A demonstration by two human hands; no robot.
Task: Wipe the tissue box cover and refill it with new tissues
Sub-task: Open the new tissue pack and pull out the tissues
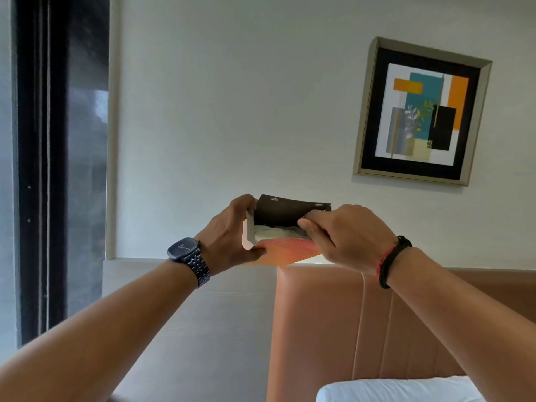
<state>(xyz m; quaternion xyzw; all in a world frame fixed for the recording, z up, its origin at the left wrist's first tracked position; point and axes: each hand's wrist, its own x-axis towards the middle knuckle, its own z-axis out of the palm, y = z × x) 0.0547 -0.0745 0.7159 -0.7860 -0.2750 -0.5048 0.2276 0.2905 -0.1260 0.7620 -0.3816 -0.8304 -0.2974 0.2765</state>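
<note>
I hold a tissue box cover up at arm's length in front of the wall. Its outside is orange-pink and a dark flap stands open on top. White tissues show inside the opening. My left hand, with a dark watch on the wrist, grips the cover's left end. My right hand, with a black and red band on the wrist, holds the right end, its fingers pressed on the tissues at the opening.
A brown padded headboard rises below the cover, with a white pillow at the bottom right. A framed picture hangs on the wall at the upper right. A dark window frame runs down the left.
</note>
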